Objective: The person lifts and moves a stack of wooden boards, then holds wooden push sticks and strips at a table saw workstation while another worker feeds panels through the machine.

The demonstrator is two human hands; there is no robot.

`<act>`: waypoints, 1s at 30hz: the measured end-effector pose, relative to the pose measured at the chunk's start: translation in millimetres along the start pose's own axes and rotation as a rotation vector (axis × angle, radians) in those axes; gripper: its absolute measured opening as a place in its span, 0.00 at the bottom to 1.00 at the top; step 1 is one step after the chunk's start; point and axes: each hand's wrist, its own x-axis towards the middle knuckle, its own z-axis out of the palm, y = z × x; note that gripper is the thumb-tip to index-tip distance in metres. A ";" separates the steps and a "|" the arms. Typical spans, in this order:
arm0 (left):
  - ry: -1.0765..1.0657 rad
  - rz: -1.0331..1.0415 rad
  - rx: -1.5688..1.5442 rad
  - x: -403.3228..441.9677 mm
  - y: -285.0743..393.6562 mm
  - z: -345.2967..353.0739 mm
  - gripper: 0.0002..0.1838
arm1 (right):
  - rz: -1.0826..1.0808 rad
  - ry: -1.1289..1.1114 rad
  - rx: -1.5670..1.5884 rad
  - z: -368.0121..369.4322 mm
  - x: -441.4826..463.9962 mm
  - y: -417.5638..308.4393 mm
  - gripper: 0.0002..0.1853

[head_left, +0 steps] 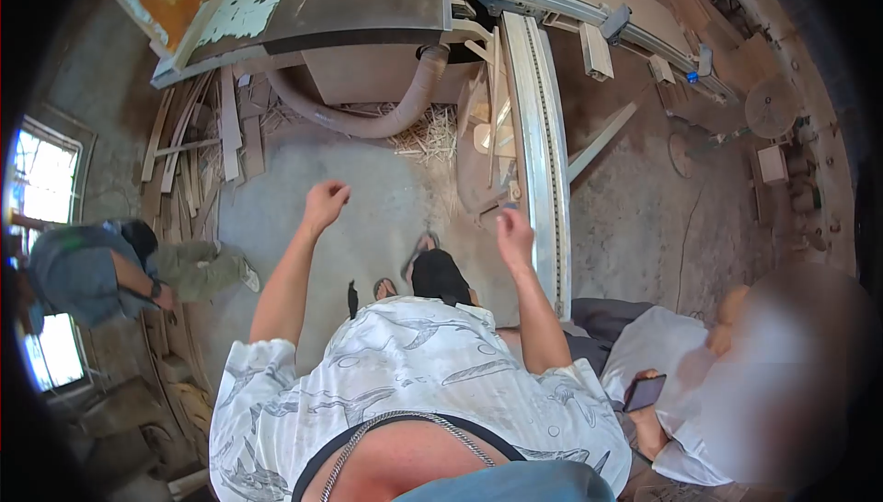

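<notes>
My left hand (326,205) hangs in the air over the concrete floor, its fingers curled in, and I see nothing in it. My right hand (515,233) is held just left of the long metal rail (541,152), with its fingers bent together. A small dark spot shows at its fingertips, too small to name. Beyond both hands stands a large machine table (359,0) with a dark top. A thick flexible hose (405,120) curves beneath it.
Wood strips (228,125) lean at the left, and offcuts (428,138) lie under the table. One person (101,267) bends over at the left. Another person (653,355) sits close on my right, holding a phone (645,392). A pedestal fan (771,106) stands at the far right.
</notes>
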 end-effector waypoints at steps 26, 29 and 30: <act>0.366 0.663 0.669 517.1 151.4 4.2 0.22 | 0.444 0.436 -0.592 54.4 186.3 32.0 0.26; 0.388 0.658 0.688 512.8 155.4 9.5 0.22 | 0.484 0.365 -0.676 58.3 195.2 22.6 0.25; 0.379 0.664 0.697 508.0 150.2 6.1 0.22 | 0.487 0.334 -0.691 60.4 189.4 19.9 0.25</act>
